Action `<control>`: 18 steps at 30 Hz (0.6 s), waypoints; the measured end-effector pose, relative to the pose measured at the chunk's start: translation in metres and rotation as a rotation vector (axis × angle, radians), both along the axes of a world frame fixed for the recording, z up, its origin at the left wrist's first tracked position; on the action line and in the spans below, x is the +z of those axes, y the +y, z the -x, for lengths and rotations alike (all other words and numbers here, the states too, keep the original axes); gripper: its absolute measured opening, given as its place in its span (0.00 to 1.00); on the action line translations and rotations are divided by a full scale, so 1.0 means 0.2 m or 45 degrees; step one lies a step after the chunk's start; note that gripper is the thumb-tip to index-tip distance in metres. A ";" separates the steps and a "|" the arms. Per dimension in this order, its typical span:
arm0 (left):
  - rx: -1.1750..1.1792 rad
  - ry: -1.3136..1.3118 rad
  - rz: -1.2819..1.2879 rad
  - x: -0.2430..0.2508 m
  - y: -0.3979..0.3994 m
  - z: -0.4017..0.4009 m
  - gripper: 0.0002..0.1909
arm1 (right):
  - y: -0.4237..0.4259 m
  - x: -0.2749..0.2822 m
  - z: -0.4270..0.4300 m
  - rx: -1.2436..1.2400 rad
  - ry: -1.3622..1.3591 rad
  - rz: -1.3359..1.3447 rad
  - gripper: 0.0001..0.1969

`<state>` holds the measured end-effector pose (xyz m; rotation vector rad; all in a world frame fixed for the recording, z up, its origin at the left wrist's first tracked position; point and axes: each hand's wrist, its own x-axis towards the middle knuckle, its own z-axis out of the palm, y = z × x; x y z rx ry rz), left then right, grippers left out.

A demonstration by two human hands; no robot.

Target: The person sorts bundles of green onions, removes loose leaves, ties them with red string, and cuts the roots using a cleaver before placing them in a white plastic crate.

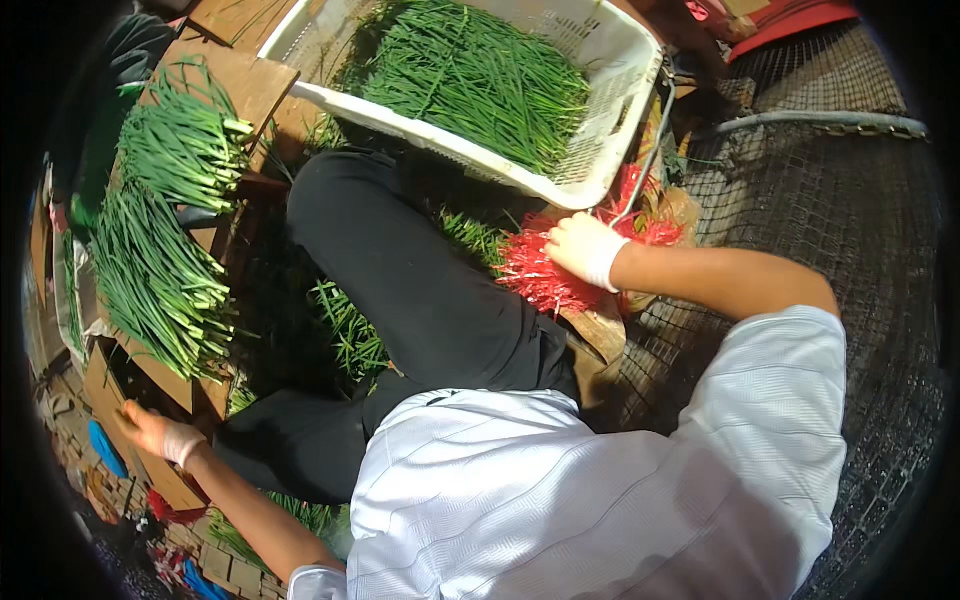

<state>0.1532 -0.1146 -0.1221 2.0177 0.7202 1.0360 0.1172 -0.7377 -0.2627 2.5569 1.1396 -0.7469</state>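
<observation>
My right hand (pixel 589 247), in a pale glove, is on a bundle of red plastic strips (pixel 536 266) below the crate's near corner. Its fingers are curled into the strips, with the fingertips hard to make out. At lower left, my left hand (pixel 154 433), also gloved, is at a wooden board (pixel 169 472); its grip is unclear. Above that hand lie two piles of green garlic chives, a nearer pile (pixel 161 281) and a farther pile (pixel 180 146), their pale cut ends facing right. More chives (pixel 472 82) fill part of a white plastic crate (pixel 450 142).
Black netting (pixel 810 217) with a metal rod (pixel 817 118) covers the right side. Loose greens (pixel 349 330) lie beneath my bent leg (pixel 420 285). A blue object (pixel 107 448) and red strips (pixel 174 508) are on the brick paving at lower left.
</observation>
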 end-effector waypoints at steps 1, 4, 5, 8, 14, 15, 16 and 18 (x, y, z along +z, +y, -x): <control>-0.115 -0.104 -0.104 0.07 -0.13 0.03 0.25 | 0.02 -0.11 0.03 -0.006 -0.137 -0.036 0.11; -0.504 -0.244 -0.217 0.18 -0.47 0.07 0.25 | 0.09 -0.26 -0.04 -0.309 0.100 0.297 0.11; -0.660 -0.263 -0.262 0.19 -0.59 0.07 0.25 | 0.06 -0.29 -0.04 -0.292 0.170 0.335 0.11; -0.942 -0.181 -0.180 0.16 -0.85 0.09 0.21 | 0.05 -0.15 -0.10 -0.200 0.304 0.336 0.10; -1.528 0.429 0.095 0.08 -1.32 0.02 0.16 | -0.03 0.03 -0.10 -0.851 0.441 -0.427 0.14; -1.577 0.567 0.237 0.05 -1.40 0.01 0.15 | -0.06 0.00 -0.08 -1.020 0.489 -0.704 0.16; -1.693 0.646 0.199 -0.01 -1.46 0.00 0.14 | -0.06 0.04 -0.10 -1.170 0.682 -0.780 0.17; -1.917 0.666 0.062 -0.10 -1.59 -0.05 0.14 | -0.06 0.15 -0.13 -1.400 0.906 -0.859 0.18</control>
